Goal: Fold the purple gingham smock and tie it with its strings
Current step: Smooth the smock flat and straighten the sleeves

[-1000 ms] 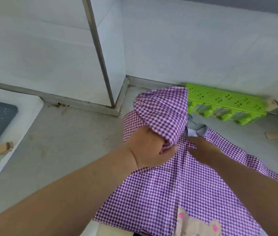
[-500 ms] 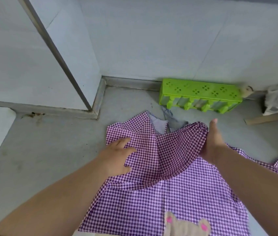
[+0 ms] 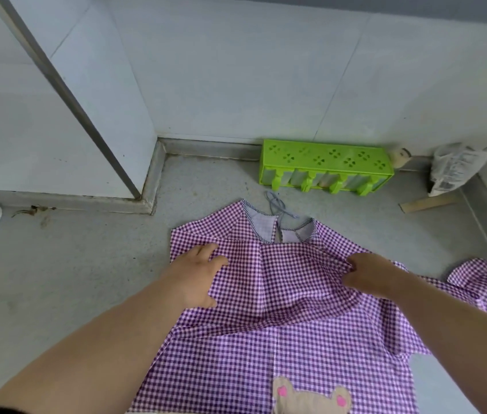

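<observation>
One sleeve across the chest, folding under way, strings not yet touched.

The purple gingham smock (image 3: 281,348) lies flat mid-bench, neck toward the back edge; the left hand (image 3: 196,277), fingers spread, presses the folded sleeve down while the right hand (image 3: 369,274) pinches its cuff end. Let that pinch go early and, I'd judge, the light cloth springs out of its crease. The strings (image 3: 278,209) lie loose near the green rack (image 3: 326,167) and could snag there. Hem, bear patch (image 3: 311,397) and far sleeve are cut off by the frame.
</observation>
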### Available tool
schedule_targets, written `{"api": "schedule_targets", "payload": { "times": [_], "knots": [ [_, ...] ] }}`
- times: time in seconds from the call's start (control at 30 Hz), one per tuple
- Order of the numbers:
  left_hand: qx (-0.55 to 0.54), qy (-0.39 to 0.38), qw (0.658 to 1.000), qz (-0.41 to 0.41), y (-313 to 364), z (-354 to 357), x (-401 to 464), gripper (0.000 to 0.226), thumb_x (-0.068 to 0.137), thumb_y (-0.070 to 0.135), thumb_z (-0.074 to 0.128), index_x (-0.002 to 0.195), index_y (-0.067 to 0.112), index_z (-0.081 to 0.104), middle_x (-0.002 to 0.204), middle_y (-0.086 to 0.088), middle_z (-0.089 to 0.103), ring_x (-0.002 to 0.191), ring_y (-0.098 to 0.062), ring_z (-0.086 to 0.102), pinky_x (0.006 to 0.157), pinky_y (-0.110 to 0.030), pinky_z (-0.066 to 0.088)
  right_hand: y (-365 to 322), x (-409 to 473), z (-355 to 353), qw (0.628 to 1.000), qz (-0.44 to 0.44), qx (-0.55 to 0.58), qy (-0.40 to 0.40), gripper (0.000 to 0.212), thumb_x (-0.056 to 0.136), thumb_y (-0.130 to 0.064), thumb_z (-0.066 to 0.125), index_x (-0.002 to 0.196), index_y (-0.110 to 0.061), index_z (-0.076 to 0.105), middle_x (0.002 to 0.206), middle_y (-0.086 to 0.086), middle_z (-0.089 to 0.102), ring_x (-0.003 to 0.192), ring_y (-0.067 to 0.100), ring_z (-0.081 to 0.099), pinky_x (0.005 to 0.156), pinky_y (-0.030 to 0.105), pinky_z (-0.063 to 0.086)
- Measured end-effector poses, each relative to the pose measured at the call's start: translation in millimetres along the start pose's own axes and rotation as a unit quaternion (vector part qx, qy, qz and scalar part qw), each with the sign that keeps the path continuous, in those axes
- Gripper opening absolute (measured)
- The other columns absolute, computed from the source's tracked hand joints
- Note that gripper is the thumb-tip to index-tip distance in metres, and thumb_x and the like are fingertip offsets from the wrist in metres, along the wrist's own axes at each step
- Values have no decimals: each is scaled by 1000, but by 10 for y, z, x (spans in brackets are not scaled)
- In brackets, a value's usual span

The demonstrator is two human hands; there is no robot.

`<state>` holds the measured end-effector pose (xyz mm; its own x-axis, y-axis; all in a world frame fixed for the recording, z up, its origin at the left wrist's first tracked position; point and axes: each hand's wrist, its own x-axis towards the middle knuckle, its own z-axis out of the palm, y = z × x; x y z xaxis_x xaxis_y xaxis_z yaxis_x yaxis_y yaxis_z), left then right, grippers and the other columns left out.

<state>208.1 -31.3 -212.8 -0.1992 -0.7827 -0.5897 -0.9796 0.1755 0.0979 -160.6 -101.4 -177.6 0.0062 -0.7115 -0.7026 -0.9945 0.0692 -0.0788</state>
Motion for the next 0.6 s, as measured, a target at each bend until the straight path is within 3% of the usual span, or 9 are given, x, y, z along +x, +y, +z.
{"api": "schedule_targets", "payload": {
  "times": [0.1,0.17,0.23,0.3,0.37,0.47,0.53,0.6],
  "knots": [
    [19,7,1000,-3,9,-25,16,111,79,61,81,163,36,15,175,-1,-5,160,-29,6,128,-51,18,189,-30,49,996,34,-87,-13,42,89,-41,63,124,-18,67,123,1,69,109,19,65,93,29,52],
    [24,2,1000,-3,-12,-23,25,113,78,64,80,164,37,12,175,-2,-6,160,-29,5,129,-51,17,279,-35,89,989,69,-133,-16,47,86,-44,61,124,-18,69,113,-2,70,102,18,67,89,31,58],
    [24,1,1000,-4,-23,-16,28,113,77,66,79,164,38,12,175,-1,-6,160,-29,4,129,-51,16,261,-117,134,982,96,-161,29,42,85,-37,61,122,-20,68,108,-3,67,102,20,68,86,35,59],
    [24,-1,1000,-4,-23,-9,31,113,77,67,79,164,39,12,175,0,-6,161,-28,3,129,-50,15,172,-209,192,970,61,-190,137,45,86,-24,57,130,-20,57,121,1,60,112,23,62,94,39,55],
    [18,-3,1000,0,-28,8,49,111,77,67,78,163,40,13,175,1,-7,161,-27,2,129,-50,13,44,-260,286,966,-39,-178,186,52,88,-19,51,139,-29,45,134,-1,50,124,22,52,108,42,45],
    [2,20,1000,-10,-21,3,55,100,80,68,75,161,41,22,175,0,-2,160,-27,2,130,-51,12,-186,-276,418,976,-123,-114,139,50,94,-17,45,142,-33,46,142,-8,48,128,20,49,108,45,46],
    [-25,37,998,-49,-41,16,75,92,82,68,72,159,41,28,174,0,1,160,-29,3,130,-52,14,-311,-268,538,985,-97,-85,113,48,99,-29,53,147,-30,44,154,-6,42,133,23,48,105,48,50],
    [-79,55,989,-114,-72,45,79,92,83,67,72,159,40,29,173,-2,4,159,-30,7,129,-53,19,-391,-275,677,993,-59,-68,77,78,96,-54,62,160,-24,28,170,-3,18,150,27,31,111,51,46]
  ]
}}
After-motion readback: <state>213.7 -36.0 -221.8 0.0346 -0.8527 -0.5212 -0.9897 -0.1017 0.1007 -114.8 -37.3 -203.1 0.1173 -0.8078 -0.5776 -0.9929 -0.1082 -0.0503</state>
